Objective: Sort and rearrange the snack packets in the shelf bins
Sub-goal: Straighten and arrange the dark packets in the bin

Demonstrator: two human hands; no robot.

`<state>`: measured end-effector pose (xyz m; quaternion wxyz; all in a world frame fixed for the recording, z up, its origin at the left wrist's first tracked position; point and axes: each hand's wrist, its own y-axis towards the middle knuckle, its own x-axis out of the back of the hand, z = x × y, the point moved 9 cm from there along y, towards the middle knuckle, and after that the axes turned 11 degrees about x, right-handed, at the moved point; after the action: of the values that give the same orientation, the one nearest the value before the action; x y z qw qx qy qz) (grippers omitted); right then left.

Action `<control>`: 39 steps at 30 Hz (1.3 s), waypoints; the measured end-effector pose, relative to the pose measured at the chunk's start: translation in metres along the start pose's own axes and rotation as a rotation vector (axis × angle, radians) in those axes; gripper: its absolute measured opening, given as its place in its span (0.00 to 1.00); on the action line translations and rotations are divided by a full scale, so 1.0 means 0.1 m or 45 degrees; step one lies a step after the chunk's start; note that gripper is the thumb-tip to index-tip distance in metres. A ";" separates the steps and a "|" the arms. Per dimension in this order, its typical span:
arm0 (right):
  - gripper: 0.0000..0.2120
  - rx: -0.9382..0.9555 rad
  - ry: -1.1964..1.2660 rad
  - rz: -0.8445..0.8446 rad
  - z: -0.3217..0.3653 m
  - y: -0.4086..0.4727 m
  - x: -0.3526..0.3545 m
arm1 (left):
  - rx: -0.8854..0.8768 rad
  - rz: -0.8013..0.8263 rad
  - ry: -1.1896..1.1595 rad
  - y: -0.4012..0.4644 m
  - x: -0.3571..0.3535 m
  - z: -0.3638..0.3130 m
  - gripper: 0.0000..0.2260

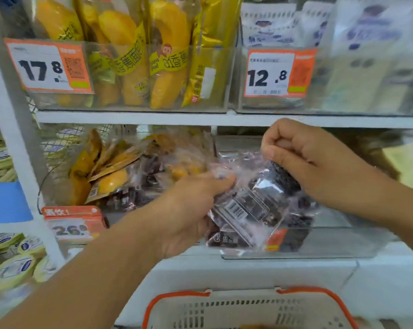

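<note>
Right hand point(319, 160) fingers curled, top edge of a clear packet of dark snack pieces point(260, 205) pinched between thumb and fingertips; left hand point(191, 210) fingers curled round the packet's left side, thumb laid across the film near its upper left corner. The packet is held by both hands, hanging in front of the clear bin point(331, 243) on the lower shelf, right of centre; whether its bottom edge touches the bin front cannot be told. Film is judged thin, soft and slick, crinkled under the grip; contents loose and lumpy, likely to shift and sag to the bottom, so light weight but floppy handling is expected. Best hold is judged to be the sealed top edge or a side seam, not the belly, which would be squashed. To the left, a wire basket point(58, 167) is seen with mixed orange packets point(101, 162) and more dark ones, unsorted. On the upper shelf, banana-bread packs point(167, 55) are stood in a bin with a price tag point(46, 65). A shopping basket with orange rim point(248, 305) is seen near, below.
</note>
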<state>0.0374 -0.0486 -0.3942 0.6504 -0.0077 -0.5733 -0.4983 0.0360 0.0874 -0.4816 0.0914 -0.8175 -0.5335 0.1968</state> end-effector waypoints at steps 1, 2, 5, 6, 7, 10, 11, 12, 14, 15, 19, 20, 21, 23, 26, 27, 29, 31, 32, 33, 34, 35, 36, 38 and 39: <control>0.05 -0.032 -0.088 0.003 -0.10 -0.11 0.05 | 0.086 0.083 -0.043 0.04 -0.21 0.09 0.14; 0.05 -0.056 -0.177 0.009 -0.17 -0.22 0.10 | 0.148 0.172 -0.064 0.09 -0.41 0.17 0.17; 0.02 -0.048 -0.304 -0.014 -0.26 -0.45 0.21 | 0.089 0.338 0.037 0.15 -0.91 0.24 0.10; 0.02 -0.018 -0.292 -0.051 -0.24 -0.50 0.24 | 0.050 0.336 0.176 0.20 -0.98 0.29 0.15; 0.02 0.019 -0.291 -0.108 -0.20 -0.55 0.28 | 0.036 0.327 0.306 0.26 -1.05 0.34 0.22; 0.06 0.088 -0.388 -0.429 -0.13 -0.68 0.62 | -0.139 0.236 0.457 0.38 -1.19 0.24 0.25; 0.08 0.041 -0.344 -0.543 -0.20 -0.73 0.78 | -0.226 0.176 0.455 0.42 -1.22 0.12 0.26; 0.12 -0.050 -0.229 -0.597 -0.33 -0.77 0.89 | -0.358 0.110 0.463 0.44 -1.23 -0.05 0.27; 0.21 -0.238 0.186 -0.484 -0.63 -0.81 0.89 | -0.646 0.042 0.561 0.48 -1.32 -0.42 0.30; 0.23 -0.287 0.425 -0.402 -0.74 -0.83 0.80 | -0.743 0.029 0.645 0.49 -1.41 -0.56 0.31; 0.20 -0.340 0.637 -0.389 -1.13 -0.99 0.76 | -0.791 0.075 0.916 0.78 -1.74 -0.67 0.32; 0.21 -0.327 0.576 -0.376 -1.22 -1.02 0.80 | -0.731 0.140 0.969 0.89 -1.80 -0.59 0.32; 0.24 -0.326 0.526 -0.334 -1.30 -1.06 0.81 | -0.658 0.166 1.069 1.01 -1.81 -0.49 0.32; 0.26 -0.373 0.521 -0.227 -1.47 -1.16 0.77 | -0.539 0.152 1.294 1.20 -1.75 -0.31 0.30; 0.28 -0.528 0.602 -0.057 -1.67 -1.35 0.55 | -0.397 0.066 1.401 1.36 -1.60 -0.15 0.24; 0.29 -0.602 0.609 -0.019 -1.73 -1.40 0.47 | -0.396 0.012 1.433 1.39 -1.56 -0.13 0.22; 0.26 -0.697 0.511 0.046 -1.82 -1.44 0.35 | -0.422 -0.114 1.509 1.42 -1.50 -0.11 0.23; 0.24 -0.726 0.281 0.139 -1.86 -1.42 0.26 | -0.427 -0.197 1.548 1.44 -1.47 -0.11 0.23; 0.24 -0.737 0.166 0.210 -1.88 -1.40 0.22 | -0.418 -0.215 1.562 1.45 -1.46 -0.11 0.21; 0.24 -0.746 0.061 0.279 -1.88 -1.38 0.18 | -0.407 -0.224 1.583 1.46 -1.46 -0.11 0.20; 0.25 -0.762 -0.027 0.336 -1.88 -1.37 0.16 | -0.399 -0.228 1.614 1.48 -1.47 -0.12 0.20; 0.25 -0.781 -0.081 0.365 -1.87 -1.36 0.16 | -0.403 -0.239 1.655 1.48 -1.48 -0.13 0.19; 0.24 -0.803 -0.107 0.387 -1.86 -1.36 0.15 | -0.410 -0.253 1.701 1.49 -1.50 -0.14 0.19; 0.23 -0.837 -0.123 0.428 -1.84 -1.36 0.14 | -0.414 -0.269 1.783 1.50 -1.55 -0.16 0.20; 0.23 -0.854 -0.112 0.447 -1.84 -1.36 0.14 | -0.412 -0.272 1.800 1.51 -1.56 -0.17 0.20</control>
<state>0.0817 -0.2325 -0.5232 0.6620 -0.3396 -0.3955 -0.5385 0.1142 -0.1156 -0.4852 0.3106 -0.6960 -0.4463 -0.4690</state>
